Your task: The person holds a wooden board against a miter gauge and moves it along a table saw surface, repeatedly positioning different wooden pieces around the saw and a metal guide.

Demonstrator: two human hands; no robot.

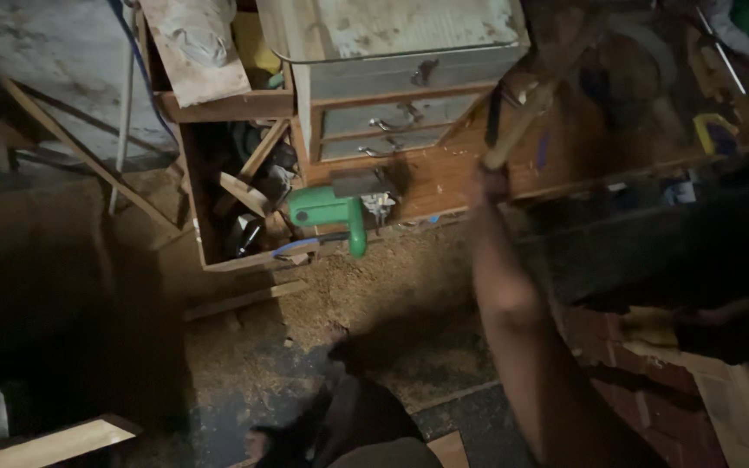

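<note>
- Right hand [489,180] closed round a wooden stick [532,108], over the workbench's [444,178] front edge.
- Green power tool [333,214] overhangs that edge.
- Sawdust floor [374,277] open below.
- Left hand unseen.

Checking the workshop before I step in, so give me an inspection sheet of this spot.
Surface: sawdust-covered floor.
Job's things: wooden stick, raised.
Clutter: green power tool; wood scraps in an open box; small drawer cabinet.
Grips: right hand closed round the stick's lower end; left hand not in view.
Cables: blue cable along the wall.
Surroundings: brick edge; dim light.
</note>
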